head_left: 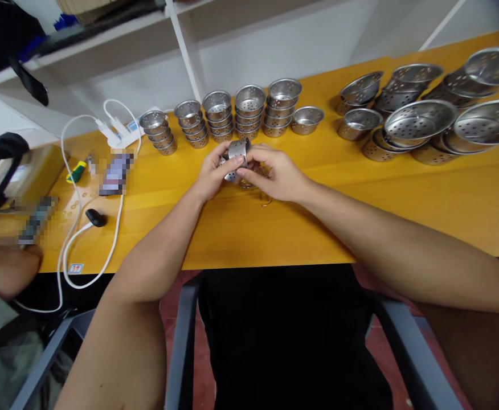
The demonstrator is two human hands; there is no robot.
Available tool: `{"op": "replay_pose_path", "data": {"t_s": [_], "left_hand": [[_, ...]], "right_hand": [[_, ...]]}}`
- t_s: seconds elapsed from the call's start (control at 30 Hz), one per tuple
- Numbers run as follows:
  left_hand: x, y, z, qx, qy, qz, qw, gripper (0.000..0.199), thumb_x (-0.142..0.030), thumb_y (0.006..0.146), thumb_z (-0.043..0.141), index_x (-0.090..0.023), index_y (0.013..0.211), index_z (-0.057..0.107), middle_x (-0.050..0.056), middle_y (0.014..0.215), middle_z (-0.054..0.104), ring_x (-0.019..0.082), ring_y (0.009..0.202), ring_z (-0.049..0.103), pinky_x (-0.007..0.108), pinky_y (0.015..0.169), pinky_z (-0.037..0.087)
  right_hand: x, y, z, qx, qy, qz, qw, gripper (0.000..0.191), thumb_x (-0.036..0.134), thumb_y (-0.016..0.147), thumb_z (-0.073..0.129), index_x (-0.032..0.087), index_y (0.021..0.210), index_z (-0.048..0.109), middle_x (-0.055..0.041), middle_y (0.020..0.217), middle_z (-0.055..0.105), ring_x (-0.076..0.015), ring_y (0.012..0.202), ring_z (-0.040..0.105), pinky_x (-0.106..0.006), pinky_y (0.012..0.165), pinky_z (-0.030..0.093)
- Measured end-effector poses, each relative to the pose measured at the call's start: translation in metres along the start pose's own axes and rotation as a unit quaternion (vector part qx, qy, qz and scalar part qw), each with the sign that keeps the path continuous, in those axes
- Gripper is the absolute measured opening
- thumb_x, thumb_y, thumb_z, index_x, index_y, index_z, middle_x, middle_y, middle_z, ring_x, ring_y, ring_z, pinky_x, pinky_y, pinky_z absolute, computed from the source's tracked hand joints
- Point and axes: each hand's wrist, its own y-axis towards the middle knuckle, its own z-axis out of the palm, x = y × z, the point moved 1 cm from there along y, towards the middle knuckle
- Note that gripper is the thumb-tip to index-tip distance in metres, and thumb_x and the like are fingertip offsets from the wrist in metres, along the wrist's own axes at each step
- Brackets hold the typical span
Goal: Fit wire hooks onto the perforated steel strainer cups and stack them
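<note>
A small perforated metal cup [238, 150] is held tipped on its side between both hands, above the table's middle. My left hand [212, 175] is closed on its left side, with the thumb pressed along it. On the right, my right hand [284, 173] has its thumb and fingers closed at the cup's edge. Thin gold-coloured wire pieces [266, 199] show under and beside the right fingers; whether that hand touches them I cannot tell. Behind the hands, a single perforated cup [308, 121] stands beside a stack of similar cups [283, 108].
More cup stacks [217, 117] line the table's back. Larger perforated bowls [420, 125] are stacked at the right. To the left lie a phone [116, 173], white cables [119, 228], a power strip [127, 134] and a green-yellow tool [76, 172]. Another person's arm [8, 267] rests at far left.
</note>
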Motion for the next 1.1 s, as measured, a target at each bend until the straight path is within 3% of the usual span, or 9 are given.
{"op": "replay_pose_path", "data": {"t_s": [0.1,0.27,0.53,0.73,0.87,1.1], "left_hand": [[-0.002,0.0,0.0,0.019,-0.077,-0.03,0.996,0.081,-0.101,0.092,0.094,-0.032,0.132,0.081,0.003,0.118,0.082,0.024,0.105,0.083,0.038,0.094,0.07],[-0.001,0.001,0.002,0.013,-0.084,-0.046,0.995,0.085,-0.101,0.086,0.1,-0.031,0.131,0.083,0.003,0.118,0.083,0.024,0.104,0.082,0.037,0.093,0.068],[0.007,0.001,-0.001,0.02,-0.075,-0.042,0.996,0.089,-0.102,0.084,0.102,-0.033,0.138,0.082,0.003,0.121,0.084,0.025,0.108,0.083,0.04,0.098,0.068],[0.012,0.004,-0.003,0.006,-0.049,-0.013,0.999,0.086,-0.1,0.091,0.098,-0.034,0.145,0.083,0.004,0.127,0.086,0.026,0.114,0.086,0.04,0.1,0.07],[0.007,0.004,-0.001,0.008,-0.038,-0.008,0.999,0.091,-0.1,0.086,0.102,-0.034,0.146,0.084,0.005,0.133,0.089,0.028,0.12,0.087,0.043,0.109,0.071],[0.009,0.003,-0.001,0.011,-0.087,-0.051,0.995,0.089,-0.099,0.084,0.103,-0.032,0.139,0.082,0.003,0.121,0.083,0.026,0.111,0.084,0.041,0.102,0.069]], "right_hand": [[0.003,0.001,-0.008,0.003,0.012,0.023,1.0,0.057,0.084,0.114,0.087,0.029,0.101,0.076,-0.0042,0.092,0.067,-0.0242,0.083,0.056,-0.043,0.078,0.046],[0.003,0.002,-0.022,0.014,0.015,0.086,0.996,0.069,0.095,0.109,0.086,0.029,0.095,0.071,-0.0004,0.079,0.059,-0.0201,0.072,0.045,-0.039,0.065,0.038],[-0.005,0.005,-0.024,0.022,0.01,0.053,0.998,0.069,0.091,0.112,0.087,0.027,0.09,0.075,-0.0031,0.087,0.064,-0.0222,0.081,0.052,-0.042,0.078,0.047],[-0.006,0.009,-0.025,-0.017,0.02,0.069,0.997,0.076,0.098,0.104,0.091,0.028,0.083,0.071,-0.0031,0.082,0.058,-0.022,0.078,0.047,-0.041,0.072,0.042],[-0.005,0.011,-0.027,-0.032,0.041,0.091,0.994,0.082,0.105,0.1,0.089,0.028,0.08,0.067,-0.0017,0.076,0.053,-0.0211,0.074,0.042,-0.04,0.067,0.036],[-0.01,0.013,-0.041,-0.098,0.125,0.152,0.975,0.089,0.117,0.093,0.082,0.031,0.082,0.065,-0.0025,0.075,0.06,-0.021,0.067,0.051,-0.042,0.062,0.046]]}}
